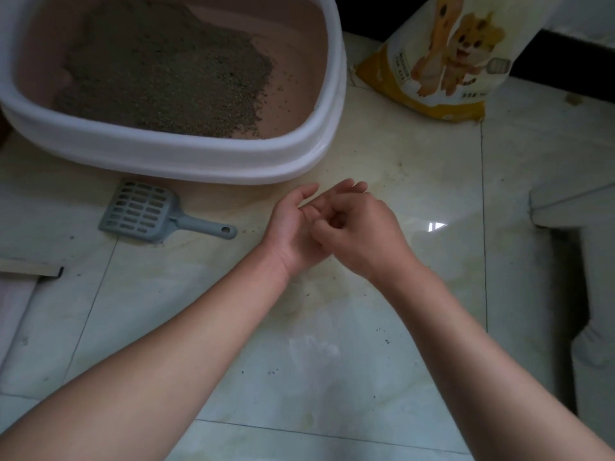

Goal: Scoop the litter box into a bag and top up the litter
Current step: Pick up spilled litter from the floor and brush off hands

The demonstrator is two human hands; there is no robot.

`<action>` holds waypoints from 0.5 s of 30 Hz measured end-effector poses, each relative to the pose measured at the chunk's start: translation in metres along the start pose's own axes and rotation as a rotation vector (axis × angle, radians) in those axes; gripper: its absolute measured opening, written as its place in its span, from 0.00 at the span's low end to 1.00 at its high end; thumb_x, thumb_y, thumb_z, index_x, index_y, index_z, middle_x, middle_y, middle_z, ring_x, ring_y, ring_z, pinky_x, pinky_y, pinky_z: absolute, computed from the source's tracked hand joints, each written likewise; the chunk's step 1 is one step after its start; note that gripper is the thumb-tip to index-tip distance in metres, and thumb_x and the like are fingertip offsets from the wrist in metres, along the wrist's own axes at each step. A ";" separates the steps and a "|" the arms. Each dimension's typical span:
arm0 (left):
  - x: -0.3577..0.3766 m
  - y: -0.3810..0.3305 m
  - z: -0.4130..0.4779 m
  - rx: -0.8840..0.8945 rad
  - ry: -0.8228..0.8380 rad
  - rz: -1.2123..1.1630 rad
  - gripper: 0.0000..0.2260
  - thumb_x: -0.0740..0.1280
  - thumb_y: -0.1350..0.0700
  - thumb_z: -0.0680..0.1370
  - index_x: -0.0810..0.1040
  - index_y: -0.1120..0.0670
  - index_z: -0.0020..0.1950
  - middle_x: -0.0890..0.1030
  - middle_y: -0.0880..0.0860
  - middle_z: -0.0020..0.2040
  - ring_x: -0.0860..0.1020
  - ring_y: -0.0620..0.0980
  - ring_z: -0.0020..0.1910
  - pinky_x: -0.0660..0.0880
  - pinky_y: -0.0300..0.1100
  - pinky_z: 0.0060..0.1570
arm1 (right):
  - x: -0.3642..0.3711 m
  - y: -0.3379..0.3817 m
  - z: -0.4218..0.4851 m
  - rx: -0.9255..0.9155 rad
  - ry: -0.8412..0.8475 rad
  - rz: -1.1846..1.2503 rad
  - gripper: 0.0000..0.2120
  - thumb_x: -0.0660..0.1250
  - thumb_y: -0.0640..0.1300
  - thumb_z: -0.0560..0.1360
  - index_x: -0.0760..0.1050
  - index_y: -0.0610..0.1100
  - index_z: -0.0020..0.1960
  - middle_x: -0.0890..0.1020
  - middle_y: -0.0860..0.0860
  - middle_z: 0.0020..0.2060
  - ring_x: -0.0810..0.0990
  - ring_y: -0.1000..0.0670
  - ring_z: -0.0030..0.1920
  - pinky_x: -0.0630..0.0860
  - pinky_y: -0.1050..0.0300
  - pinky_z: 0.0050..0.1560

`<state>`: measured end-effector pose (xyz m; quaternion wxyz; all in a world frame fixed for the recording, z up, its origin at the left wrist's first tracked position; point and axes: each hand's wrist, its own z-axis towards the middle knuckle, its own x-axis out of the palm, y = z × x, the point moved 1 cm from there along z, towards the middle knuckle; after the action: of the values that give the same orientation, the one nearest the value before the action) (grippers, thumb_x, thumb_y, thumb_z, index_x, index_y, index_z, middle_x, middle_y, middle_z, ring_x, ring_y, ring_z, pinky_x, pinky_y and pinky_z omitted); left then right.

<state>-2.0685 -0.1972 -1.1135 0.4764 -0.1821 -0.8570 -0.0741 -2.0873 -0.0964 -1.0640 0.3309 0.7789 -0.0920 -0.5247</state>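
A litter box [186,158] with a white rim and pink inside stands on the floor at the upper left, with grey-brown litter [159,64] heaped in it. A grey slotted scoop [146,211] lies on the tiles just in front of the box. A yellow and white litter bag [446,54] with a cartoon animal print stands at the upper right. My left hand [293,224] is palm up with straight fingers, in front of the box. My right hand [362,234] lies over its palm with curled fingers touching it. Neither hand holds an object.
The floor [332,327] is glossy pale tile with scattered litter grains. A white object [572,207] sits at the right edge, and a dark gap runs below it. A flat board edge [30,267] shows at the left.
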 end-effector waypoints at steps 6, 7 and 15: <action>0.021 0.004 0.003 0.025 0.059 -0.011 0.20 0.52 0.54 0.82 0.80 0.64 0.57 0.81 0.61 0.60 0.79 0.59 0.60 0.72 0.51 0.64 | -0.013 -0.002 -0.004 -0.033 -0.110 -0.040 0.12 0.68 0.53 0.74 0.72 0.51 0.34 0.76 0.55 0.26 0.75 0.53 0.31 0.70 0.56 0.30; 0.022 0.003 0.003 0.036 0.061 -0.017 0.20 0.52 0.54 0.83 0.80 0.64 0.57 0.81 0.61 0.59 0.80 0.59 0.60 0.73 0.51 0.63 | -0.016 -0.002 -0.005 -0.046 -0.130 -0.039 0.10 0.68 0.53 0.74 0.73 0.52 0.36 0.76 0.55 0.26 0.75 0.52 0.31 0.70 0.55 0.30; 0.050 0.000 -0.001 0.130 0.077 -0.039 0.19 0.53 0.53 0.83 0.78 0.63 0.59 0.81 0.61 0.60 0.80 0.59 0.59 0.78 0.51 0.57 | -0.030 0.000 -0.005 -0.045 -0.273 0.066 0.06 0.69 0.48 0.72 0.73 0.48 0.40 0.76 0.53 0.28 0.75 0.51 0.31 0.71 0.54 0.30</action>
<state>-2.0913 -0.1853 -1.0706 0.5185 -0.1311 -0.8443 -0.0343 -2.0956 -0.0796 -1.0401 0.3497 0.6891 -0.1502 -0.6166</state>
